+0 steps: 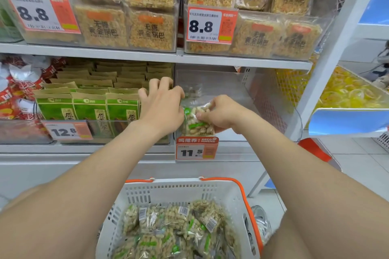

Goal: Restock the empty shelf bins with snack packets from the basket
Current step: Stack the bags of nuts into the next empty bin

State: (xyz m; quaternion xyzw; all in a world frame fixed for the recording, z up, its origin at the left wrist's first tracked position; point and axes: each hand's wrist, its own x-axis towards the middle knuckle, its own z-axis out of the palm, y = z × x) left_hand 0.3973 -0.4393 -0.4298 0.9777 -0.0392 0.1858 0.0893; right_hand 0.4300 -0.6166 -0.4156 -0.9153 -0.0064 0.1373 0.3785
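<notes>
1. Right hand [219,114]: fingers curled round the right side of a clear packet [196,127], thumb pressed on its front. The grip is firm.
2. Left hand [162,103]: fingers spread and bent at the knuckles, reaching over the packet's upper left corner. The thumb is hidden, so it cannot be told whether this hand grips the packet or only rests against it.
3. Packet: holds pale shelled peanuts and carries a green label; its writing is too small to read. It stands upright at the front opening of the clear bin [231,90] on the middle shelf, just above the tag [196,149].
4. Tag: reads "11.5", with "RECOMMEND" in the orange header.
5. Left neighbour bin: rows of green packs [88,107], printed with "原"; its tag [67,131] reads "12.8".
6. Upper shelf [126,53]: bins of rice crust packs [151,27] marked "无糖 黄金锅巴". 2 tags there, 1 left [40,13] and 1 right [210,26], both read "8.8".
7. Basket [179,188]: white with orange handles, below the hands and between the forearms. It holds many more peanut packets [179,225] with green labels and white barcode stickers, lying in a loose heap.
</notes>
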